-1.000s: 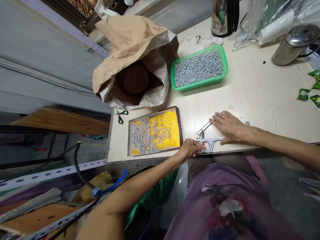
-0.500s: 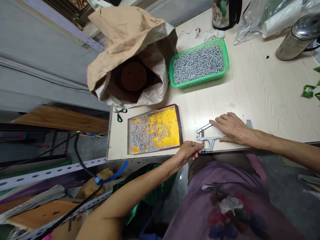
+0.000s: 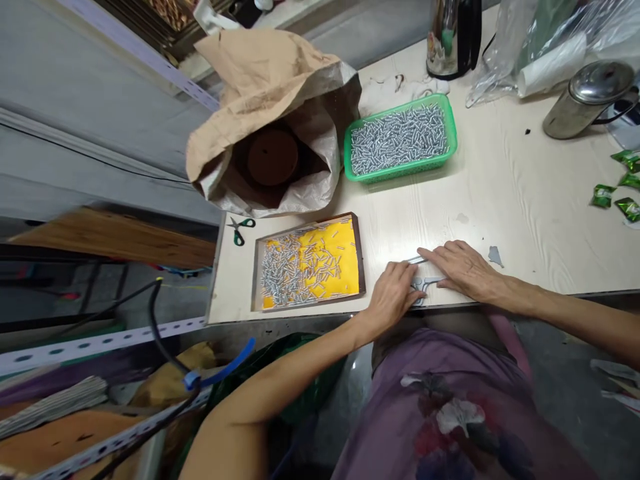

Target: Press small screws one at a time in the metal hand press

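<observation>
Hand pliers of the snap-fastener kind (image 3: 429,281) lie at the table's front edge, grey metal with two spread handles. My right hand (image 3: 465,270) is closed over the handle ends, fingers on the upper one and thumb by the lower. Over the jaw end bends my left hand (image 3: 391,293), its fingers gripping there and hiding the jaws and whatever is between them. Left of that hand, a shallow tray (image 3: 357,257) with a yellow bottom holds many small silvery springs (image 3: 283,270), heaped at its left side.
Behind the tray stand an open paper sack (image 3: 265,87) and a green basket (image 3: 400,170) full of springs. Scissors (image 3: 241,230) lie at the left corner. A metal pot (image 3: 575,110), a glass jug (image 3: 444,40) and green wrapped packets (image 3: 603,195) are farther right.
My left hand has moved from pinching at the lower jaw to covering the pliers' jaw end from above. My right hand stays on the handles. The view has shifted slightly.
</observation>
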`<state>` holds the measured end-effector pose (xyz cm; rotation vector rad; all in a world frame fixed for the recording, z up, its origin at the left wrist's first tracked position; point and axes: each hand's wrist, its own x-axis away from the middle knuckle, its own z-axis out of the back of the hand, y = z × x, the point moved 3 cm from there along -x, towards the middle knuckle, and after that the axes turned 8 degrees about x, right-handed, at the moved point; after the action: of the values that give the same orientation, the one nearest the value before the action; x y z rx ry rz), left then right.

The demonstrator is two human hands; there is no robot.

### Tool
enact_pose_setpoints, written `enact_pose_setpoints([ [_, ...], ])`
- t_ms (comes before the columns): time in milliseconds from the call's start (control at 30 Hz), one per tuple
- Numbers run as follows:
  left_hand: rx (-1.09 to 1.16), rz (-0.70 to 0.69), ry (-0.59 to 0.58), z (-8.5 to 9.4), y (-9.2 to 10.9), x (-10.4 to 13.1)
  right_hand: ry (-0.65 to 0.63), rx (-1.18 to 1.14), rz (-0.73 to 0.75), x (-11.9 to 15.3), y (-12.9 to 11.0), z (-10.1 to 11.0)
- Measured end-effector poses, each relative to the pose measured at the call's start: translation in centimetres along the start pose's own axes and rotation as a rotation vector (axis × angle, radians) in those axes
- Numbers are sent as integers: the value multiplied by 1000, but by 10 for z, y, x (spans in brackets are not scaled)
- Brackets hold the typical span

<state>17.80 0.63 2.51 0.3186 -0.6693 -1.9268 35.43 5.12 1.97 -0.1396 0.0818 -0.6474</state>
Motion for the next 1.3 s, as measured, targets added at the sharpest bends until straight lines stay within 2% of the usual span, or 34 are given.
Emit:
enact_pose_setpoints([
  [100, -75, -117, -91, -6, 5, -22, -7, 18, -37, 4, 5, 1],
  [233, -143, -136, -180, -9, 7, -38, -94, 111, -179, 13, 14, 4],
  [333, -154, -165, -214, -11, 11, -45, -127, 117, -173, 19, 13, 6],
  [667, -112, -170, -287, -13, 17, -58, -38, 173, -107, 18, 8, 3],
  [933, -91, -145, -284, -19, 15, -60, 106, 54, -114, 23, 2, -10],
  [1033, -93, -151, -227, -22, 12, -58, 81, 59, -177, 23, 8, -7],
  [1100, -95, -146, -112, -27, 12, -52, 51, 42, -200, 22, 16, -1],
  [1200, -119, -146, 77, -44, 17, -31, 8, -30, -122, 19, 32, 4],
  [1300, -124, -196, 130, -67, 27, -9, -11, -67, -56, 14, 46, 3],
])
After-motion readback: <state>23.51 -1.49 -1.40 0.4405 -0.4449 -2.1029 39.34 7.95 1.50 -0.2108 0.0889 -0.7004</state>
